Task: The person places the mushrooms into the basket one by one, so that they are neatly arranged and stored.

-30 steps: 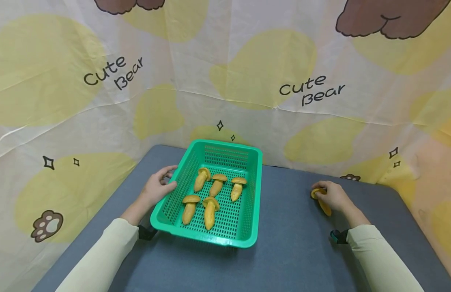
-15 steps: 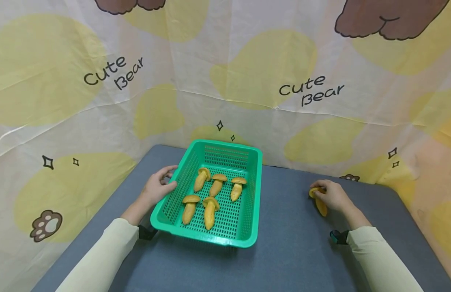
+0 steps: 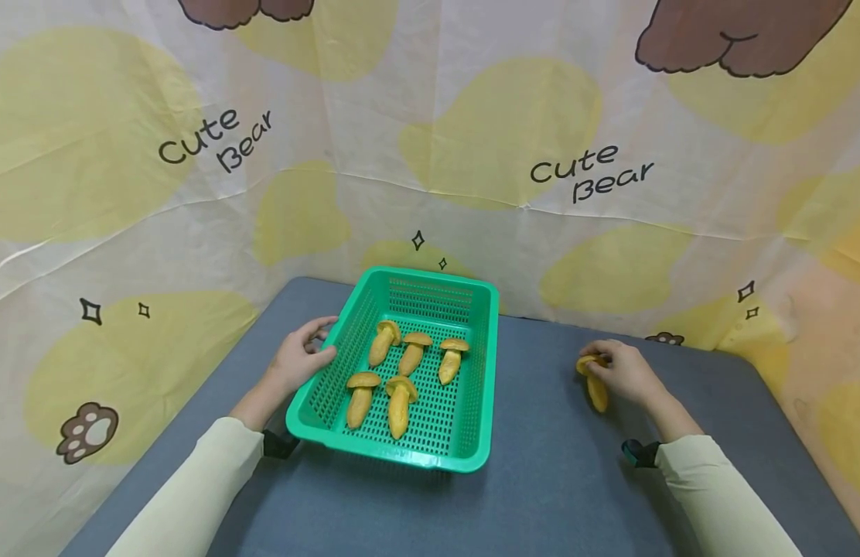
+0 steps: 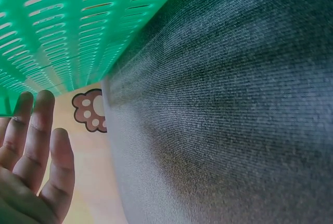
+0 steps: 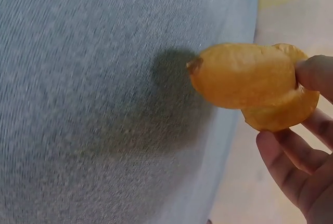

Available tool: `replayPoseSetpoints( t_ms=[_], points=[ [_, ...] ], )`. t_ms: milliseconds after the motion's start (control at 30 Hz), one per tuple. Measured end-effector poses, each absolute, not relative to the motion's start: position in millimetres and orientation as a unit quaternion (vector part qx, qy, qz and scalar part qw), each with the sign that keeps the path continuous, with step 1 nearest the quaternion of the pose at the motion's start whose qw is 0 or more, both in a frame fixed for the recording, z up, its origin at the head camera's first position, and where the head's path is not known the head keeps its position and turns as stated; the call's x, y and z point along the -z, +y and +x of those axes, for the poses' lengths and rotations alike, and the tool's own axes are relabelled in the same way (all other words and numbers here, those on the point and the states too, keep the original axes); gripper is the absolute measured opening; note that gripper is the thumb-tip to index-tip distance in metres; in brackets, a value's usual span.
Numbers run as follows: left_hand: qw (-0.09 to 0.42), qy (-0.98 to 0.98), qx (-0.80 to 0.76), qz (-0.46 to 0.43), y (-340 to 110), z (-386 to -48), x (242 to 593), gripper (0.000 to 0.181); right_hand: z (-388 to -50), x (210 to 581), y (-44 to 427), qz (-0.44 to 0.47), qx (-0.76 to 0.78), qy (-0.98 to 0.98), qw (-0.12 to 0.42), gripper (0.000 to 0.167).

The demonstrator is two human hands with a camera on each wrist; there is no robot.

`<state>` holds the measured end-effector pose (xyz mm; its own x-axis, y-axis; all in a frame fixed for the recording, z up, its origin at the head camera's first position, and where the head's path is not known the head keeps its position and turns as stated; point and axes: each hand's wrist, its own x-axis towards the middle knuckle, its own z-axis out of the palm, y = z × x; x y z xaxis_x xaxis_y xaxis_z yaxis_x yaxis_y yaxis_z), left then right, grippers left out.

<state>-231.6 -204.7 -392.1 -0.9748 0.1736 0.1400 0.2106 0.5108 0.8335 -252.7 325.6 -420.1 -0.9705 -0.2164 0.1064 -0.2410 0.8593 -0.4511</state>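
A yellow-brown mushroom (image 3: 596, 387) is pinched near its cap by my right hand (image 3: 628, 373), over the right part of the table. In the right wrist view the mushroom (image 5: 244, 76) is off the cloth, its shadow lying beside it, with the thumb on one side and fingertips at the cap. My left hand (image 3: 298, 362) rests at the left side of a green plastic basket (image 3: 491, 371); the left wrist view shows its fingers (image 4: 40, 125) fairly straight against the slotted wall. Inside the basket lie several similar mushrooms (image 3: 398, 410), caps mostly toward the far side.
Grey-blue cloth covers the table (image 3: 541, 480). A printed fabric backdrop (image 3: 472, 139) with bear drawings and lettering rises behind the table and along both sides. Dark bands with small devices (image 3: 640, 454) sit at the wrists.
My right hand has moved a little left with the mushroom, which has come up off the table. The left hand and the basket have kept their places.
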Motion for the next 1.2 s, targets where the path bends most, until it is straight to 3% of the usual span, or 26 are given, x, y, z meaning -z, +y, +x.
replayPoseSetpoints(
  t_ms=[500, 1200],
  points=[
    [0.019, -0.871, 0.48, -0.105, -204, -233, 392, 0.053, -251, 403, 297, 0.139, -0.236, -0.961, 0.027, 0.02],
    [0.023, -0.875, 0.471, -0.106, -205, -232, 394, 0.053, -238, 376, 257, 0.198, -0.273, -0.937, 0.093, 0.017]
  ],
)
